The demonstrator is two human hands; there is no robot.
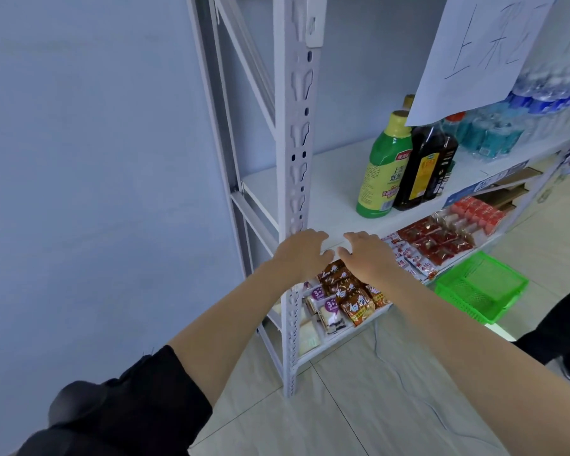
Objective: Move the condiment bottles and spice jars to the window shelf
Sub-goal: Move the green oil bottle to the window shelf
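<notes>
A green condiment bottle point(381, 172) with a yellow label stands on the white shelf board point(313, 192). Right beside it is a dark sauce bottle point(423, 171), and another bottle top point(408, 101) shows behind them. My left hand point(301, 253) and my right hand point(367, 255) are side by side at the front edge of that shelf, below and left of the bottles. Both hands hold nothing, with fingers relaxed. A hanging paper sheet point(487, 51) hides the tops of things behind it.
A white metal upright point(297, 179) stands just above my left hand. Packs of water bottles point(520, 116) fill the shelf's right side. Snack packets point(352, 297) lie on the lower shelf. A green plastic basket point(481, 286) sits on the floor, with another person's leg point(560, 337) at right.
</notes>
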